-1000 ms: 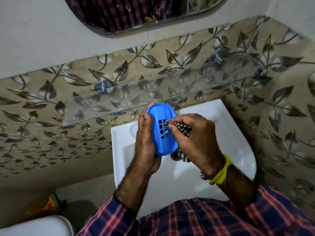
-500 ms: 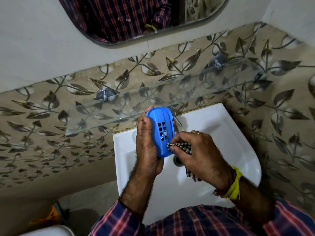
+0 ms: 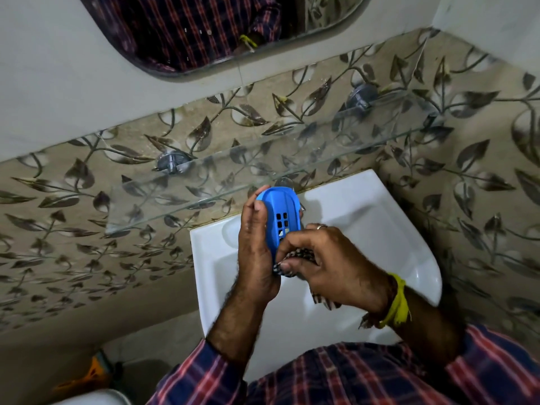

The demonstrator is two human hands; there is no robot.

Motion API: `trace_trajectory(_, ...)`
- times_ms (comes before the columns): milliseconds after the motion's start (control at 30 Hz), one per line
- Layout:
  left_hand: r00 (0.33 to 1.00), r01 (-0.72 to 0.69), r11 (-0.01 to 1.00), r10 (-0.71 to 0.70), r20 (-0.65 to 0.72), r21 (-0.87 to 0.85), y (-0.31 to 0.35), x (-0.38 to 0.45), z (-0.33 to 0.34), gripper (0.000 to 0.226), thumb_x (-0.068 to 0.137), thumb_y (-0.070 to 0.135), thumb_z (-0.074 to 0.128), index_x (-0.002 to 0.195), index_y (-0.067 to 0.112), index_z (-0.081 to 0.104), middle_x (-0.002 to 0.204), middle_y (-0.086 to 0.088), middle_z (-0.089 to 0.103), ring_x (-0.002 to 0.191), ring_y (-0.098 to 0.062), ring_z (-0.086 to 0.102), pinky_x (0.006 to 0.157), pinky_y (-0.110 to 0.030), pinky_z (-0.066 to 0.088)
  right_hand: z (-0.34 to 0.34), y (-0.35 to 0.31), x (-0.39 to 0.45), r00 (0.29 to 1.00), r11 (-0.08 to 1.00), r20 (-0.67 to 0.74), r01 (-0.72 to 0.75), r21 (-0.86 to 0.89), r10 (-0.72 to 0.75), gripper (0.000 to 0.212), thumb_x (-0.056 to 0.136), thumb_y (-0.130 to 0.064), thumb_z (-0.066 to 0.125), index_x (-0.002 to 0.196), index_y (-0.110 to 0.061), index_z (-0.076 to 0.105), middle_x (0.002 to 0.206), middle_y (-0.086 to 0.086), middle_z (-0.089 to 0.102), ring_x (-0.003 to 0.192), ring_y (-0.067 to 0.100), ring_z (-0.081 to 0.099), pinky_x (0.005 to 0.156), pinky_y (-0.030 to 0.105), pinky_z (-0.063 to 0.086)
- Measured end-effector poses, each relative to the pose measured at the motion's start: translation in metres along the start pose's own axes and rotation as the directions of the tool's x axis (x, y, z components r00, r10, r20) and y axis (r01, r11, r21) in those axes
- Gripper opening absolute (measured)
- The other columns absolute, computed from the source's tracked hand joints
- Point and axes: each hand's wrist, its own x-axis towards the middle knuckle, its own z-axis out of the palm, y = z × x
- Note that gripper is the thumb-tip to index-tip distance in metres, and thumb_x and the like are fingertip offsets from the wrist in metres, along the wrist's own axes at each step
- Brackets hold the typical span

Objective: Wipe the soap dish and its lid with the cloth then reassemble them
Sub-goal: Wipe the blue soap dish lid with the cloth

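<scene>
My left hand (image 3: 255, 249) holds a blue oval soap dish part (image 3: 282, 213) upright on its long edge, above the white sink. Its face has a grid of small square drain holes turned toward my right hand. My right hand (image 3: 330, 264) pinches a black-and-white checked cloth (image 3: 298, 257) against the lower end of the blue part, and a tail of the cloth hangs below the wrist. I cannot tell whether this blue piece is the dish or the lid. No second blue piece is in view.
The white sink (image 3: 380, 229) is directly under my hands. A clear glass shelf (image 3: 222, 182) juts from the leaf-patterned tile wall just above and behind the blue part. A mirror (image 3: 204, 33) hangs higher up. An orange object (image 3: 93, 372) lies on the floor at lower left.
My right hand with the cloth has slid down the blue part from its middle holes to its lower end. The left hand has kept its hold, tilting the part a little more edge-on.
</scene>
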Motion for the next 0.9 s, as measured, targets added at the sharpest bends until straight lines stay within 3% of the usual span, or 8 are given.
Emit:
trace_trajectory(200, 0.999, 0.043, 0.999, -0.043, -0.012, -0.020, -0.004, -0.005, 0.002, 0.057, 0.095, 0.050, 0.053, 0.141, 0.016, 0.051, 0.122, -0.018, 0.066, 0.100, -0.034, 0.064, 0.085, -0.044, 0.053, -0.006, 0.005, -0.010, 0.993, 0.954, 0.036, 0.118, -0.276, -0.112, 0.008, 0.085, -0.031, 0.069, 0.091, -0.031, 0.063, 0.082, -0.012, 0.067, 0.083, 0.003, 0.044, 0.066, 0.027, 0.041)
trace_trajectory(267, 0.998, 0.067, 0.997, -0.067, -0.016, -0.032, -0.006, -0.006, 0.003, 0.061, 0.093, 0.053, 0.056, 0.142, 0.017, 0.051, 0.128, -0.022, 0.064, 0.105, -0.037, 0.063, 0.088, -0.046, 0.053, -0.009, 0.006, -0.008, 0.997, 0.970, 0.046, 0.070, -0.233, -0.061, 0.010, 0.084, -0.031, 0.070, 0.091, -0.033, 0.063, 0.079, -0.012, 0.061, 0.080, 0.004, 0.048, 0.066, 0.026, 0.040)
trace_trajectory(400, 0.998, 0.060, 0.994, -0.061, -0.015, -0.097, -0.007, -0.009, 0.001, 0.061, 0.096, 0.054, 0.051, 0.145, 0.018, 0.050, 0.134, -0.025, 0.059, 0.112, -0.038, 0.060, 0.098, -0.052, 0.049, -0.004, -0.006, 0.000, 0.997, 0.990, 0.071, 0.002, 0.138, -0.012, 0.010, 0.083, -0.021, 0.072, 0.087, -0.029, 0.068, 0.081, -0.009, 0.067, 0.082, 0.007, 0.064, 0.075, 0.033, 0.054)
trace_trajectory(467, 0.998, 0.067, 0.989, -0.068, 0.000, -0.130, -0.008, -0.010, -0.002, 0.058, 0.099, 0.053, 0.046, 0.146, 0.021, 0.049, 0.138, -0.025, 0.057, 0.117, -0.039, 0.057, 0.099, -0.052, 0.048, -0.001, -0.006, -0.001, 0.998, 0.998, 0.046, 0.044, 0.045, -0.046, 0.010, 0.083, -0.025, 0.070, 0.090, -0.032, 0.066, 0.083, -0.010, 0.064, 0.086, 0.005, 0.059, 0.075, 0.031, 0.052)
trace_trajectory(567, 0.989, 0.141, 0.975, -0.148, -0.028, -0.172, -0.007, -0.013, -0.004, 0.058, 0.095, 0.057, 0.047, 0.142, 0.024, 0.057, 0.140, -0.028, 0.058, 0.117, -0.041, 0.059, 0.084, -0.043, 0.055, -0.009, -0.001, -0.004, 0.989, 0.980, 0.096, 0.124, -0.156, -0.110, 0.010, 0.083, -0.030, 0.068, 0.091, -0.035, 0.063, 0.079, -0.013, 0.057, 0.082, 0.002, 0.049, 0.065, 0.023, 0.040)
trace_trajectory(700, 0.975, 0.218, 0.966, -0.222, -0.017, -0.140, -0.008, -0.014, -0.007, 0.062, 0.092, 0.064, 0.045, 0.127, 0.018, 0.069, 0.127, -0.028, 0.066, 0.103, -0.037, 0.065, 0.068, -0.037, 0.059, -0.013, 0.004, 0.000, 0.983, 0.957, 0.143, 0.149, -0.250, -0.115, 0.011, 0.084, -0.029, 0.070, 0.092, -0.035, 0.065, 0.077, -0.017, 0.049, 0.082, 0.004, 0.046, 0.071, 0.025, 0.037)
trace_trajectory(800, 0.978, 0.201, 0.975, -0.206, -0.044, -0.094, -0.008, -0.014, -0.010, 0.074, 0.093, 0.070, 0.037, 0.141, 0.017, 0.057, 0.138, -0.029, 0.059, 0.112, -0.040, 0.061, 0.068, -0.036, 0.059, -0.001, -0.002, 0.000, 0.992, 0.986, 0.107, 0.079, -0.148, -0.064, 0.011, 0.082, -0.031, 0.070, 0.090, -0.036, 0.064, 0.082, -0.012, 0.061, 0.083, 0.005, 0.056, 0.074, 0.030, 0.049)
trace_trajectory(900, 0.996, 0.057, 0.998, -0.059, -0.067, -0.033, -0.010, -0.015, -0.012, 0.060, 0.095, 0.067, 0.032, 0.132, 0.033, 0.064, 0.127, -0.012, 0.071, 0.107, -0.028, 0.071, 0.081, -0.037, 0.061, 0.013, -0.008, 0.004, 0.999, 0.989, 0.009, -0.050, 0.141, 0.049, 0.010, 0.081, -0.021, 0.073, 0.087, -0.028, 0.069, 0.082, -0.012, 0.070, 0.083, 0.003, 0.066, 0.080, 0.034, 0.057)
